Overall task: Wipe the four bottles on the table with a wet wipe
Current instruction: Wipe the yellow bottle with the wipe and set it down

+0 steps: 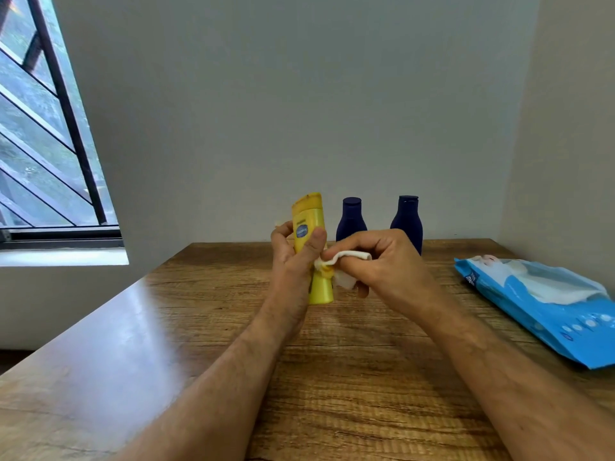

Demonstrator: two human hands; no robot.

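Two bare forearms reach in from the bottom edge and converge toward the middle of a wooden table (349,377), whose brown grain runs crosswise and whose left part carries a pale glare from the window (43,128). On the right side of the tabletop lies a blue wet-wipe pack (545,304), flat, with white sheets showing at its opening. Farther in, the left hand (293,257) is wrapped around a yellow bottle (314,247), thumb pressed on the front near the blue label and fingers curled behind it; the bottle is lifted off the surface, nearly upright and leaning slightly left, cap end upward. The right hand (382,261) pinches a folded white wet wipe (346,264) between thumb and bent fingers, closed tightly on it, and presses the cloth against the right side of the yellow bottle just below the left thumb. Behind the hands, near the table's far edge, stand two dark blue bottles: the left blue bottle (351,217) is partly hidden by the right hand, the right blue bottle (406,221) stands apart from it. Beyond is a plain grey wall (299,94), meeting a side wall at the right; the barred window with a white sill sits at the left.
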